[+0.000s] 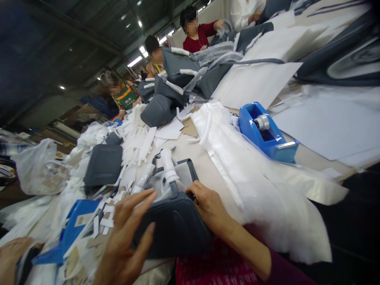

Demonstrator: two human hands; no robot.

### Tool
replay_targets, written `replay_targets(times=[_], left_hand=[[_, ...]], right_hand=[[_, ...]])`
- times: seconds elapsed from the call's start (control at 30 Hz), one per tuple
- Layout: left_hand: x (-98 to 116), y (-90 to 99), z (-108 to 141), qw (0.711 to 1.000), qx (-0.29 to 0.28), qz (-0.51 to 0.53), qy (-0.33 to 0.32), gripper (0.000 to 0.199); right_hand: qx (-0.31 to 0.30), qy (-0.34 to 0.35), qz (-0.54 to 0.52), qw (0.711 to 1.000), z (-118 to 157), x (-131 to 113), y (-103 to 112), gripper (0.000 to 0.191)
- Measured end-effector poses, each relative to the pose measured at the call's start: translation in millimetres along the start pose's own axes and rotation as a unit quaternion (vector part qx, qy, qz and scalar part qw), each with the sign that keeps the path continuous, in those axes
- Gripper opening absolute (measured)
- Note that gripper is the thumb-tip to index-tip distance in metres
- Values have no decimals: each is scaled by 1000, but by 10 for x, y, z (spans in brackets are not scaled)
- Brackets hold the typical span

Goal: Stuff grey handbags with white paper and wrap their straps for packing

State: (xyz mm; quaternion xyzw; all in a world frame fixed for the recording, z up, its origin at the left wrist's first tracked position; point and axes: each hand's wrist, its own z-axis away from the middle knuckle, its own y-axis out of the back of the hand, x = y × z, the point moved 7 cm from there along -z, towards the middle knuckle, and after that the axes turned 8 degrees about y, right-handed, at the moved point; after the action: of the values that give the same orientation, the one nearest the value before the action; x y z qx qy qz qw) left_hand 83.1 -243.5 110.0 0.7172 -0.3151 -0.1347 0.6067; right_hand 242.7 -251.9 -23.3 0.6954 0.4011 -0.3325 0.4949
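A dark grey handbag (175, 227) stands right in front of me at the table edge, its top open towards the far side. White wrapping covers its handle (168, 164), and pale lining or filling shows inside. My right hand (208, 204) is closed at the bag's upper right corner, fingertips curled over the rim; what exactly they pinch there is hidden. At the bag's left side my left hand (129, 233) is open, with fingers stretched and thumb apart. It holds nothing, and whether it touches the bag I cannot tell.
A blue tape dispenser (264, 132) stands to the right, beside stacked white padding sheets (252, 178). Grey bags (185, 71) pile up at the back. Paper scraps and a blue holder (78, 221) lie left. Co-workers sit beyond; another person's hand (14, 251) shows far left.
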Motion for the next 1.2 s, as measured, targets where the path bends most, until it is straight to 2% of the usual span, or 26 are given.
replay_targets(times=[0.07, 0.1, 0.17, 0.23, 0.4, 0.57, 0.83, 1.0, 1.2], left_hand=[[449, -242, -125, 993, -83, -30, -80, 49], [585, -354, -170, 988, -111, -47, -102, 47], [710, -497, -226, 981, -134, -69, -120, 40], [713, -529, -235, 981, -128, -77, -122, 33], [695, -392, -80, 988, -67, -67, -123, 21], [773, -369, 150, 992, 9, -78, -97, 24], [744, -462, 281, 990, 46, -93, -97, 29], [752, -449, 341, 990, 61, -73, -103, 30], [767, -452, 388, 991, 59, -61, -102, 32]], right_hand=[[8, 0, 14, 1000, 12, -3, 11, 14], [10, 0, 20, 1000, 18, -3, 12, 13], [14, 4, 29, 999, 27, -2, 9, 13], [22, 13, 31, 999, 31, 1, 18, 13], [102, 10, -57, 993, 39, 58, 149, 14], [144, 14, -129, 981, 62, 75, 212, 14], [109, 39, -96, 989, 171, -47, 204, 19], [86, 49, -11, 995, 324, -261, 220, 42], [93, 92, 5, 991, 330, -378, 208, 38]])
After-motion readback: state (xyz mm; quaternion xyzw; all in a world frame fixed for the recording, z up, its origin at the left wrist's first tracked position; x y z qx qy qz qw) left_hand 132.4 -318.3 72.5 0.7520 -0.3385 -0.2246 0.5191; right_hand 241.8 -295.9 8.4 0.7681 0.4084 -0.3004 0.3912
